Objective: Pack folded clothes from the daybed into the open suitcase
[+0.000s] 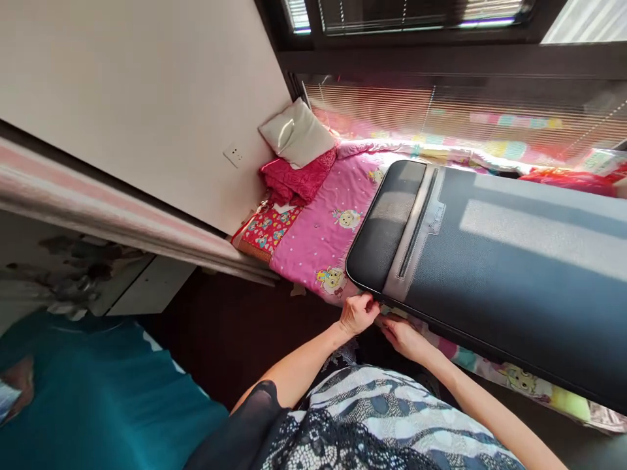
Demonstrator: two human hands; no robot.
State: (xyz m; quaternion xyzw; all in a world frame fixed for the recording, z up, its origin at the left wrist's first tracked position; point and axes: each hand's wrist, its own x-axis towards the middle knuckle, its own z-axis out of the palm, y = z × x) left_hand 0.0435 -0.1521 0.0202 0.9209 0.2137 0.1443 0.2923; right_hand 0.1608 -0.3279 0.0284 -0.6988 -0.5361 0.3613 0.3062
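The rectangular blue-grey fabric suitcase lies on the pink cartoon-print quilt; by its near edge your bare left hand and right hand curl closed; I cannot tell on what; an uneven tug could drag it askew.
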